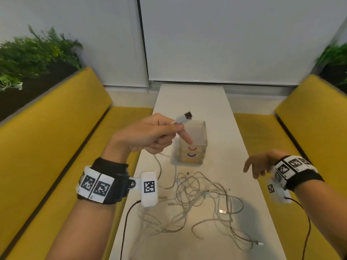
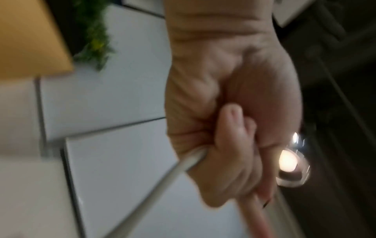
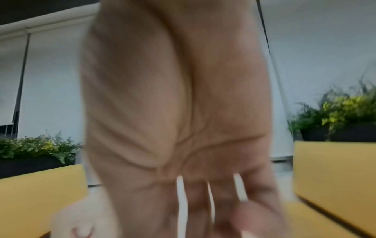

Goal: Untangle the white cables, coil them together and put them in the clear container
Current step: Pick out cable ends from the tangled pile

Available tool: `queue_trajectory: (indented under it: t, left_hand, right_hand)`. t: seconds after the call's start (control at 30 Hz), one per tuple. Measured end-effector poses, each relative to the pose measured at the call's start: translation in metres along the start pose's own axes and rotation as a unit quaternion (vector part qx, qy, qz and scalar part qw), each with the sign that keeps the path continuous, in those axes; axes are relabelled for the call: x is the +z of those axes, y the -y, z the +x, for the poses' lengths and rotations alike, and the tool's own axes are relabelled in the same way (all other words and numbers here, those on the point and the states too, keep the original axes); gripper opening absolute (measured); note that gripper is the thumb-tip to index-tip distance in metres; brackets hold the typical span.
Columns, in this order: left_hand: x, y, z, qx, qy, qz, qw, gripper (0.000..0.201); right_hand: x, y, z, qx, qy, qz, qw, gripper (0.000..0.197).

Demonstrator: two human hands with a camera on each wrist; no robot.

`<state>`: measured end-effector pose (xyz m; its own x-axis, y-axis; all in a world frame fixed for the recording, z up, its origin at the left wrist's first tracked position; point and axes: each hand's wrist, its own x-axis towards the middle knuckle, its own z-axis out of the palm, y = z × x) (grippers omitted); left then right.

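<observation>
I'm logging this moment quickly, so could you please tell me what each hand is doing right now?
Left hand: raised, pinching the USB plug end of a white cable.
Right hand: open, fingers relaxed, holding nothing.

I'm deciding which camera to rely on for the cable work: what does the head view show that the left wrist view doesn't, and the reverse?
Only the head view shows the tangled white cables on the table, the clear container, the USB plug and the empty, open right hand. Only the left wrist view shows a ceiling lamp and the curled fingers from the palm side. Both show the left hand gripping one cable, plus yellow seating and plants.
</observation>
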<state>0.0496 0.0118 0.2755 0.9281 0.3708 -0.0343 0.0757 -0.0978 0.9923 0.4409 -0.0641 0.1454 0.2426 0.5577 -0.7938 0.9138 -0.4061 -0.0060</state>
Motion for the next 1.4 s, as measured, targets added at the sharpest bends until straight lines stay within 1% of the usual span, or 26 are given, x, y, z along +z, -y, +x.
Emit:
queue_trajectory:
  t: [0.03,0.07,0.13,0.17,0.23,0.33,0.4,0.47,0.5,0.63,0.7,0.8,0.93,1.0,1.07,1.13,1.2,1.27,1.33,1.4]
  left_hand:
    - [-0.001,0.004,0.006,-0.010,-0.056,0.016,0.998,0.040]
    - [-0.001,0.010,0.011,-0.017,-0.092,0.007,0.996,0.040]
    - [-0.001,0.026,0.017,-0.033,-0.130,-0.064,0.989,0.044]
    - [0.000,0.035,0.020,-0.038,-0.140,-0.111,0.983,0.045]
    - [0.002,0.050,0.023,-0.041,-0.152,-0.196,0.968,0.043]
    - [0.005,0.066,0.025,-0.053,-0.153,-0.279,0.946,0.038]
    - [0.006,0.074,0.024,-0.065,-0.136,-0.319,0.936,0.033]
    - [0.006,0.081,0.022,-0.076,-0.130,-0.356,0.922,0.029]
    - [0.005,0.085,0.021,-0.080,-0.137,-0.364,0.918,0.029]
    - [0.002,0.097,0.016,-0.082,-0.187,-0.338,0.919,0.029]
    - [0.003,0.101,0.016,-0.085,-0.204,-0.330,0.918,0.028]
    - [0.004,0.104,0.020,-0.086,-0.220,-0.327,0.915,0.028]
    - [0.004,0.107,0.023,-0.094,-0.239,-0.313,0.914,0.027]
    - [0.003,0.109,0.020,-0.099,-0.241,-0.303,0.917,0.027]
    - [0.002,0.110,0.018,-0.100,-0.243,-0.287,0.921,0.028]
    - [0.000,0.110,0.017,-0.096,-0.252,-0.268,0.925,0.029]
    - [-0.001,0.109,0.018,-0.089,-0.269,-0.251,0.926,0.029]
    - [-0.002,0.108,0.020,-0.073,-0.280,-0.242,0.926,0.027]
    - [-0.001,0.106,0.023,-0.062,-0.289,-0.207,0.933,0.023]
    - [0.002,0.105,0.028,-0.065,-0.303,-0.144,0.940,0.014]
  right_hand:
    - [0.001,0.006,0.008,-0.019,-0.045,0.034,0.998,0.029]
    - [0.001,0.016,0.015,-0.049,-0.093,0.046,0.993,0.028]
    - [0.003,0.043,0.028,-0.126,-0.175,0.044,0.976,0.027]
    - [0.006,0.059,0.035,-0.162,-0.196,0.051,0.966,0.025]
    - [0.014,0.094,0.048,-0.212,-0.204,0.074,0.953,0.026]
    - [0.031,0.139,0.080,-0.251,-0.200,0.107,0.941,0.029]
    - [0.049,0.161,0.106,-0.256,-0.191,0.119,0.940,0.031]
    - [0.068,0.177,0.128,-0.247,-0.188,0.098,0.946,0.031]
    - [0.076,0.182,0.138,-0.237,-0.189,0.081,0.950,0.031]
    - [0.092,0.184,0.166,-0.199,-0.202,0.041,0.958,0.031]
    - [0.093,0.180,0.175,-0.191,-0.208,0.024,0.959,0.031]
    - [0.093,0.177,0.181,-0.192,-0.188,-0.010,0.963,0.035]
    - [0.103,0.173,0.188,-0.183,-0.207,-0.003,0.961,0.021]
    - [0.105,0.171,0.184,-0.195,-0.222,0.025,0.955,0.014]
    - [0.095,0.169,0.172,-0.221,-0.249,0.053,0.941,0.007]
    - [0.072,0.166,0.151,-0.267,-0.265,0.083,0.923,0.010]
    - [0.046,0.163,0.121,-0.312,-0.280,0.130,0.898,0.015]
    - [0.022,0.161,0.089,-0.347,-0.302,0.197,0.866,0.017]
    - [0.004,0.159,0.057,-0.373,-0.278,0.280,0.840,0.011]
    - [-0.008,0.158,0.027,-0.396,-0.266,0.326,0.816,0.016]
